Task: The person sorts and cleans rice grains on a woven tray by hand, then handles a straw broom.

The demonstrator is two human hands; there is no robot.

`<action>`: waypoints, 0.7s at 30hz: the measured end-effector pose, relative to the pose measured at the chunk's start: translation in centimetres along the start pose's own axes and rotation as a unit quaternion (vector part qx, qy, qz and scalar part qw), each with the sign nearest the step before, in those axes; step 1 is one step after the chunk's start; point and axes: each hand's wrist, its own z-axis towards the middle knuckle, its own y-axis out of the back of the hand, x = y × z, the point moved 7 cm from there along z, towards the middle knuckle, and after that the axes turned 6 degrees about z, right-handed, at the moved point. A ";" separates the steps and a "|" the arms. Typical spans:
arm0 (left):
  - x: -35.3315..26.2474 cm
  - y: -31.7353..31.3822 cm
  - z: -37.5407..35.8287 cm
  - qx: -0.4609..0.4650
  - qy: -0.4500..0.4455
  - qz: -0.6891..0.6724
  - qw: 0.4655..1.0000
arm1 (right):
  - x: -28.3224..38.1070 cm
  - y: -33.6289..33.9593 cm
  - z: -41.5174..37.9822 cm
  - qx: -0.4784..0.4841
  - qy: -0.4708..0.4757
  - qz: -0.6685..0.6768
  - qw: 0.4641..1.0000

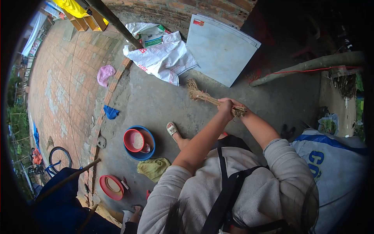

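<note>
Both of my hands are wrapped round a short straw broom, a bundle of dry stalks held in front of me above the concrete floor. Its frayed, spread end points up and left, and its cut butt end sticks out past my fingers. My left hand grips the bundle near the butt. Close against it, my right hand also closes on the stalks; some of its fingers are hidden.
White woven sacks and a pale panel lie ahead by a brick wall. Red and blue basins stand left, near a yellow-green cloth and a red bowl. A big white-blue sack is at right.
</note>
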 end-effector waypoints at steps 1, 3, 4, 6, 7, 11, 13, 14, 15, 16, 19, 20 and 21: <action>-0.2 -1.5 0.2 0.021 0.001 -0.030 0.999 | 0.7 1.1 0.1 -0.005 0.000 -0.008 1.000; -0.7 -2.6 -0.4 0.026 -0.015 -0.025 0.999 | 2.5 2.2 0.6 -0.015 -0.007 -0.026 1.000; -1.1 -1.7 -0.9 0.023 -0.017 -0.028 0.999 | 2.7 2.1 0.9 -0.020 -0.012 -0.035 0.999; -0.9 -0.3 -0.9 0.148 0.005 -0.143 0.979 | 3.4 1.4 1.8 -0.028 -0.027 -0.054 0.998; -1.0 0.5 -1.8 0.176 0.022 -0.179 0.968 | 5.5 -3.3 -5.5 -0.082 -0.001 -0.074 0.994; -1.5 4.4 -7.6 0.175 0.043 -0.251 0.951 | 6.3 -11.4 -12.2 -0.167 0.116 -0.073 0.976; -1.5 6.0 -9.4 0.138 0.027 -0.259 0.956 | 5.2 -14.4 -11.3 -0.133 0.133 -0.079 0.979; -1.6 6.8 -9.7 0.117 0.012 -0.262 0.958 | 4.7 -15.1 -9.1 -0.114 0.138 -0.106 0.978; -1.8 7.1 -9.7 0.098 0.000 -0.267 0.959 | 4.4 -14.7 -7.5 -0.118 0.138 -0.103 0.978; -2.0 6.5 -8.8 0.103 0.003 -0.267 0.958 | 3.5 -14.8 -5.8 -0.033 0.087 -0.081 0.992; -1.9 4.0 -5.4 -0.010 -0.022 -0.112 0.993 | 3.1 -12.3 -6.0 0.032 0.022 -0.047 0.998; -1.9 2.0 -4.8 -0.031 0.000 -0.155 0.987 | 3.3 -11.4 -6.5 0.027 0.015 -0.026 0.999; -1.8 0.0 -3.8 0.006 0.009 -0.123 0.992 | 3.6 -10.8 -6.9 0.024 0.010 -0.004 1.000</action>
